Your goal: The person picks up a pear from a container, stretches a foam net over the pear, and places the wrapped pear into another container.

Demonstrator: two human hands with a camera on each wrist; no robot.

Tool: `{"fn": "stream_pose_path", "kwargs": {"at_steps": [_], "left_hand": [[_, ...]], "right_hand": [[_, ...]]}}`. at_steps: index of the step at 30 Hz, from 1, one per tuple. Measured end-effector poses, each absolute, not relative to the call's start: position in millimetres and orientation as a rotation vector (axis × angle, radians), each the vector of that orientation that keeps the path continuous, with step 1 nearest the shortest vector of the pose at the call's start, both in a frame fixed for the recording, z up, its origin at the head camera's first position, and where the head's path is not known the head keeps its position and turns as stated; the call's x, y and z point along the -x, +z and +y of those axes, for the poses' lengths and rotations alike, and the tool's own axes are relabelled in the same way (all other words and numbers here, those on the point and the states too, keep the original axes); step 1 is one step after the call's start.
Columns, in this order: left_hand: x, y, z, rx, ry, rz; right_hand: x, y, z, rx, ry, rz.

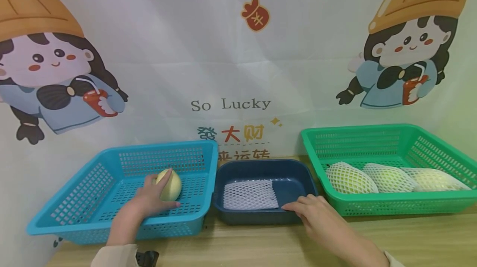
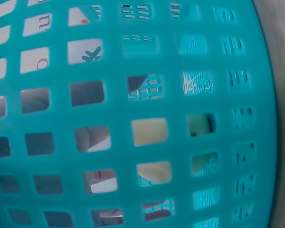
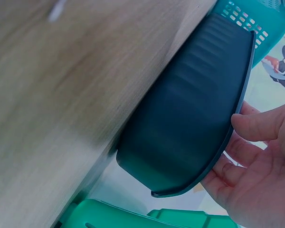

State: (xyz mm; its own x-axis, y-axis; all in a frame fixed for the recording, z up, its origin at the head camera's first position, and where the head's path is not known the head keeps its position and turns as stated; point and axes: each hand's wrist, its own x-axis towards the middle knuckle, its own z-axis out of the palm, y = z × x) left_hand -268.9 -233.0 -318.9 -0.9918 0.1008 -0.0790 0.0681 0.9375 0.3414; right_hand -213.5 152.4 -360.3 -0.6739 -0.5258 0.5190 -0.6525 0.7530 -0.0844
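Inside the blue basket point(image 1: 214, 167), my left hand point(image 1: 149, 200) grips a pale yellow-green fruit point(image 1: 173, 186), fingers over its top and thumb along its near side. The left wrist view shows the fruit point(image 2: 150, 132) only in patches through the basket wall point(image 2: 175, 107). My right hand point(image 1: 316, 217) pinches the front rim of a dark navy tray point(image 1: 294, 188) near its right corner. In the right wrist view the thumb lies on the outside of this tray point(image 3: 185, 109), fingers behind the rim. A white foam net sleeve point(image 1: 250, 194) lies flat in the tray's left part.
At the right, a green basket point(image 1: 395, 205) holds several pale fruits point(image 1: 350, 178) in white foam nets. All the containers stand side by side on a wooden table point(image 1: 238, 246). A printed cloth point(image 1: 238, 72) hangs close behind them.
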Motion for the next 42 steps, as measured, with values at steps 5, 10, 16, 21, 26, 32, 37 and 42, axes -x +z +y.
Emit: {"fn": "stream_pose_path", "kwargs": {"at_steps": [5,10,16,21,26,32,37,42], "left_hand": [[268.4,-317.9,-231.7,-0.079,0.52,3.031],[267.1,-315.7,-230.7,-0.043,0.583,3.021],[267.3,-316.4,-231.2,-0.087,0.599,3.007],[269.1,-317.5,-232.5,-0.146,0.56,3.002],[269.5,-317.3,-231.3,-0.185,0.58,2.917],[269.1,-318.4,-229.6,-0.254,0.701,2.815],[268.6,-318.3,-228.9,-0.218,0.706,2.814],[269.5,-319.1,-229.1,-0.215,0.686,2.849]], "right_hand": [[213.9,-360.3,153.0,-0.891,0.367,-2.504],[213.8,-360.6,152.6,-0.895,0.366,-2.514],[214.3,-360.5,152.5,-0.89,0.367,-2.538],[213.3,-359.9,152.7,-0.882,0.377,-2.551],[213.2,-360.4,152.6,-0.878,0.38,-2.554],[213.7,-360.6,152.9,-0.879,0.372,-2.547],[214.3,-360.6,152.9,-0.889,0.363,-2.532],[214.7,-359.7,152.7,-0.892,0.369,-2.543]]}}
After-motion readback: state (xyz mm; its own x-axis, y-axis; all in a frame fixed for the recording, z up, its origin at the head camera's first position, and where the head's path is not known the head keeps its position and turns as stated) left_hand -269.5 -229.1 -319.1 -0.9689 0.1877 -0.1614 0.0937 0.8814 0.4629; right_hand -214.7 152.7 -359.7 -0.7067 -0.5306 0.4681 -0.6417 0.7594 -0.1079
